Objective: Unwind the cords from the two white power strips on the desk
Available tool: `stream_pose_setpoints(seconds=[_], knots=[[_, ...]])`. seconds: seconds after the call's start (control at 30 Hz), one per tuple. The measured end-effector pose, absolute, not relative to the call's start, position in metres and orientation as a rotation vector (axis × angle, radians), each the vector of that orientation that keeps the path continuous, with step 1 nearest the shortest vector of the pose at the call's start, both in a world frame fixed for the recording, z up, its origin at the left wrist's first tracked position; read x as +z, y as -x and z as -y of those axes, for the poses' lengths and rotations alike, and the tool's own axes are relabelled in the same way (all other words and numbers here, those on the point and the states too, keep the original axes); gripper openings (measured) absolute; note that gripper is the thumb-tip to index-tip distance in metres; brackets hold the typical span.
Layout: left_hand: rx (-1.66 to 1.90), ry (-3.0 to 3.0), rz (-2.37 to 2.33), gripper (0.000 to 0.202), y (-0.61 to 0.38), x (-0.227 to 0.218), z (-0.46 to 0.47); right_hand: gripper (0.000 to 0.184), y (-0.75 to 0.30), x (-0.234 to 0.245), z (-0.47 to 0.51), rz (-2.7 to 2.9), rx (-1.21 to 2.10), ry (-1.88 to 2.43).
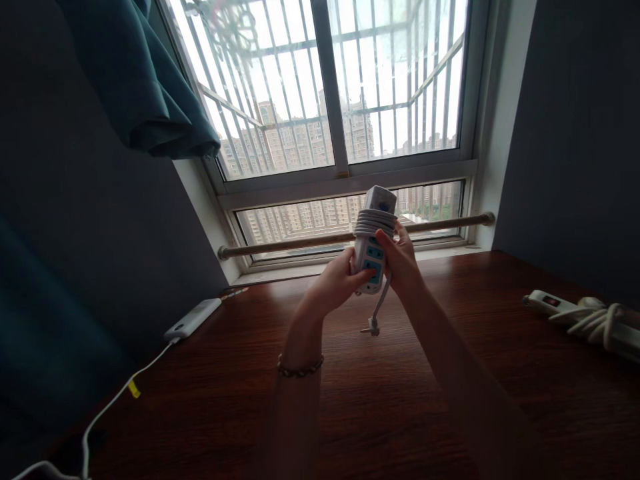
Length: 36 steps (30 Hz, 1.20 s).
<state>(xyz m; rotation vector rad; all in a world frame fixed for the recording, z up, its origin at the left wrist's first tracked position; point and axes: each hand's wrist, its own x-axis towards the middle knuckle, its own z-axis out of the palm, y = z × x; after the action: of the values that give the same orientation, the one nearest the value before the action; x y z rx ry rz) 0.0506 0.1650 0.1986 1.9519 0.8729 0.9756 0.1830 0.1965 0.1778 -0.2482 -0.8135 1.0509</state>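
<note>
Above the table, both my hands hold a white power strip (365, 257) with blue socket faces, tilted with its top end toward the window. Its white cord (374, 222) is wound in several tight turns around the upper part. My left hand (337, 277) grips the lower end, thumb across the sockets. On the other side, my right hand (399, 257) closes around the strip just below the coils, its thumb at their lower edge. From under the right hand a short length of cord hangs down, ending in a plug (373, 327).
A dark red-brown wooden table (360, 400) spreads below. At the right lies another white power strip (555, 303) wrapped in its cord. A white device (193, 320) with a cable rests at the left. Behind are a metal rail (290, 246), a barred window and a blue curtain (150, 87).
</note>
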Motion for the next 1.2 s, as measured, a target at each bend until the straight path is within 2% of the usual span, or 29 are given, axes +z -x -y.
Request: stream_pose_setpoints(seconds=[0.1,0.33,0.6,0.87,1.07,1.2], knots=[[1.028,-2.019,-0.931,0.036,-0.062,0.196,-0.165,0.091,-0.193,0.179,-0.198,0.787,1.019,0.266],[1.047,-2.034,-0.945,0.032,-0.08,0.191,-0.163,0.093,-0.213,0.182,-0.201,0.813,0.941,0.268],[1.034,-1.912,-0.873,0.038,-0.072,0.191,-0.166,0.084,-0.215,0.181,-0.202,0.897,1.016,0.259],[0.982,-1.678,-0.733,0.037,-0.072,0.183,-0.183,0.097,-0.196,0.175,-0.202,0.94,1.095,0.32],[1.159,-1.641,-0.781,0.029,-0.086,0.18,-0.186,0.092,-0.2,0.174,-0.208,0.827,1.081,0.3],[1.305,-1.652,-0.885,0.034,-0.094,0.18,-0.179,0.087,-0.204,0.174,-0.209,0.856,1.136,0.214]])
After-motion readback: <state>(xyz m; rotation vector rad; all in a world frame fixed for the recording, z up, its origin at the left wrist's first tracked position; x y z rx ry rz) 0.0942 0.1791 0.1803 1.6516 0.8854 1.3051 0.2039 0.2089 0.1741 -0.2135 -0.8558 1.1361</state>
